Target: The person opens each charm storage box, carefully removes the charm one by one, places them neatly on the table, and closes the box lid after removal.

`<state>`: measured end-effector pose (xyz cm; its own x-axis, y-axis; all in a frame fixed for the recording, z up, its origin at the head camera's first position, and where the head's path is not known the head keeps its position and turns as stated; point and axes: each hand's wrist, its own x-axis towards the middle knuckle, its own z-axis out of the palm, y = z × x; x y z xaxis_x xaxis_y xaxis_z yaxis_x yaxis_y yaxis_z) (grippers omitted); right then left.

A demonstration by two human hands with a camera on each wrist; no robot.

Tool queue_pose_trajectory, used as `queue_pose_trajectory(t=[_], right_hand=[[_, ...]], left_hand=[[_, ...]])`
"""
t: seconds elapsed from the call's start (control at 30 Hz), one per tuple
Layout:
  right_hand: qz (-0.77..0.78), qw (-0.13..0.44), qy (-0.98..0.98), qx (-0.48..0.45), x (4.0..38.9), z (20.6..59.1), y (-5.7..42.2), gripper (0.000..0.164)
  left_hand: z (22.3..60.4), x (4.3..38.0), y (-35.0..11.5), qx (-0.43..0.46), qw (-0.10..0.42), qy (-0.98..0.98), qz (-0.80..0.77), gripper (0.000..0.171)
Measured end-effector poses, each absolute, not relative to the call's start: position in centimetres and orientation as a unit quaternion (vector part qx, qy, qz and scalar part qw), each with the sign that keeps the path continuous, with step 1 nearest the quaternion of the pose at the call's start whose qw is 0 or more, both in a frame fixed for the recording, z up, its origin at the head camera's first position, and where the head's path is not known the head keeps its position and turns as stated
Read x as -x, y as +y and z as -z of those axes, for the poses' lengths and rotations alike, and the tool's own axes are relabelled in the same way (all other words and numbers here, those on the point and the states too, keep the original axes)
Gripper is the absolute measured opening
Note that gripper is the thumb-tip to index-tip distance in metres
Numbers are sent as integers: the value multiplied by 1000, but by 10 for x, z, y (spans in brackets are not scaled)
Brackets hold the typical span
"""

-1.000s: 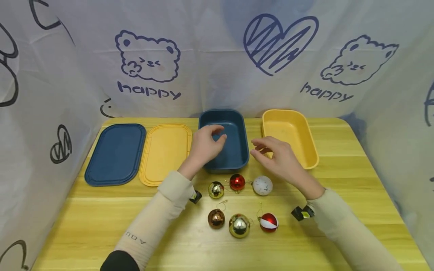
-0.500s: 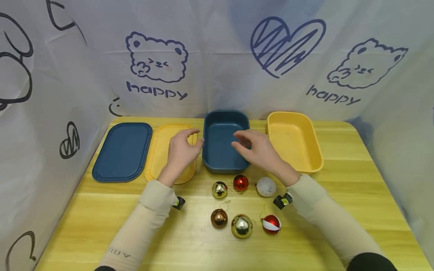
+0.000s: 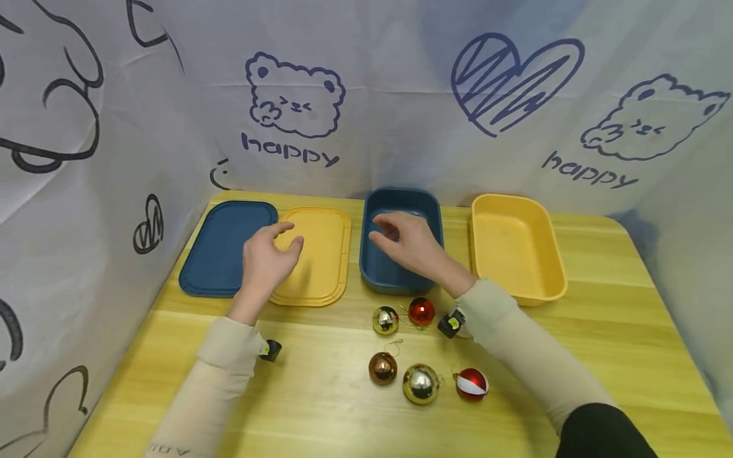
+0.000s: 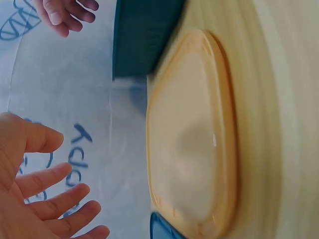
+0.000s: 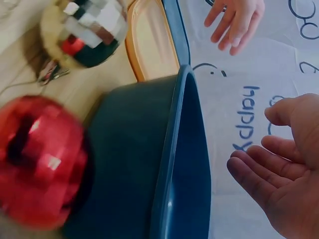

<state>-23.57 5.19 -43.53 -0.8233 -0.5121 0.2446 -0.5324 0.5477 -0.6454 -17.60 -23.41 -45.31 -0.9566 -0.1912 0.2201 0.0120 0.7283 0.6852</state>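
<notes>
My left hand (image 3: 267, 257) hovers over the seam between the blue lid (image 3: 220, 248) and the yellow lid (image 3: 321, 254), holding nothing. In the left wrist view its fingers (image 4: 60, 204) are spread and loosely bent, apart from the yellow lid. Above the dark blue box (image 3: 375, 270) hangs my right hand (image 3: 415, 245), fingers relaxed and holding nothing. Nearest to it on the table are a red ball ornament (image 3: 421, 311) and a gold faceted ball ornament (image 3: 385, 320), which the right wrist view shows close up. The white ornament is mostly hidden by the right wrist.
A yellow box (image 3: 518, 254) stands at the right. Nearer the front lie a brown ornament (image 3: 382, 368), a large gold ornament (image 3: 420, 384) and a red-and-white ornament (image 3: 472, 384). A white cloth with drawings (image 3: 401, 121) walls the table at the back and sides.
Both hands have moved left: the left from the blue box across the yellow lid, the right from beside the yellow box to over the blue box. The head view has turned slightly left.
</notes>
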Motion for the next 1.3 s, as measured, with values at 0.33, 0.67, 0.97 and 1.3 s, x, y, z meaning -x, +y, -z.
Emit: queue_pose_trajectory(t=[0.33, 0.67, 0.97, 1.3], right_hand=[[-370, -14, -877, -308, 248, 440, 11, 41], [-359, -37, -876, -319, 257, 443, -32, 42], [-347, -61, -887, -299, 267, 458, -62, 42], [-346, -80, -874, -332, 261, 467, -111, 42]], left_hand=[[458, 155, -276, -93, 135, -920, 356, 40], [459, 135, -315, -145, 141, -916, 346, 44], [471, 122, -339, -185, 128, -917, 330, 47], [484, 115, -368, -232, 138, -913, 306, 45]])
